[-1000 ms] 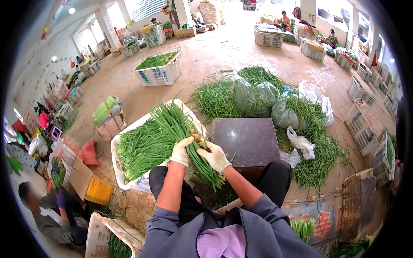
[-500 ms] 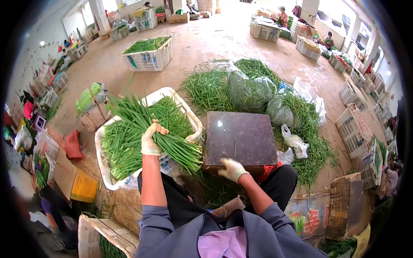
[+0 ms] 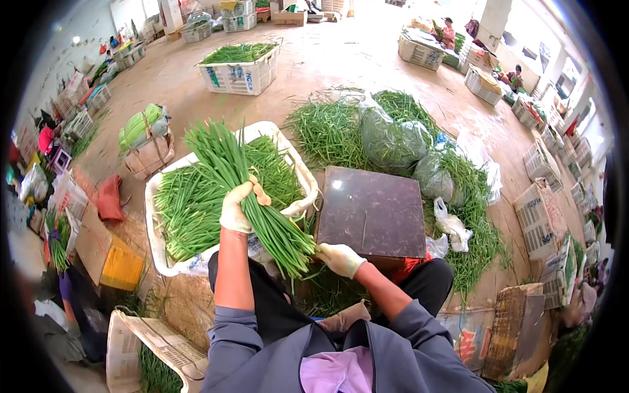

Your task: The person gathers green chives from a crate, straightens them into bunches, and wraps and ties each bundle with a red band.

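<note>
A thick bunch of green chives (image 3: 219,154) is gripped around its middle by my left hand (image 3: 237,208), which wears a pale glove with bare fingertips. The bunch slants over a white plastic crate (image 3: 152,226) heaped with loose chives (image 3: 190,209). My right hand (image 3: 342,260), also gloved, is closed at the lower stalk ends, its thumb and finger pinching there. Just beyond it stands a dark, flat-topped box (image 3: 372,209) with a single thin stalk lying on it.
Heaps of loose greens (image 3: 327,134) and filled plastic bags (image 3: 390,141) lie behind and right of the box. Another crate of greens (image 3: 242,78) stands ahead. A red cloth (image 3: 111,198) and cardboard box (image 3: 108,255) are at left. Other people sit among crates farther off.
My right hand has moved from the box's front edge left to the stalk ends and closed there. The bunch in my left hand now stands more upright.
</note>
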A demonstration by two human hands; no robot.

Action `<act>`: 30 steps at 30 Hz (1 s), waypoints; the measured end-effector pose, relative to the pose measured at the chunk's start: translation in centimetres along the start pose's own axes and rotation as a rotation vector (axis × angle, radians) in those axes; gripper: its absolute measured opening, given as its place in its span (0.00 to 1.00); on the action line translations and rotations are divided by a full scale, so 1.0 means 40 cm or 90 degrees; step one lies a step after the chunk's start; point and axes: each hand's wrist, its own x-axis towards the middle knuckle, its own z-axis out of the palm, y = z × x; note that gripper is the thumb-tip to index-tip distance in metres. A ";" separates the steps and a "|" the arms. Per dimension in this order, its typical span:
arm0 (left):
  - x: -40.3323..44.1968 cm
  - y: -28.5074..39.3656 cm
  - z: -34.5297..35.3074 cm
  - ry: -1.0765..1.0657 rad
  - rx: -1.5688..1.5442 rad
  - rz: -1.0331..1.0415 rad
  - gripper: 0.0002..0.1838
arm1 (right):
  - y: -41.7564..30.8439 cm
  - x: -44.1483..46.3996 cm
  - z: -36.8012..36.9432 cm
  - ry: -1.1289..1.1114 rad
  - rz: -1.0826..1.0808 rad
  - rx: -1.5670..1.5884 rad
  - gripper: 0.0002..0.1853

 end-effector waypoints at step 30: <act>-0.017 0.025 0.004 -0.170 -0.218 0.178 0.07 | 0.012 -0.119 -0.059 -0.039 -0.030 0.116 0.14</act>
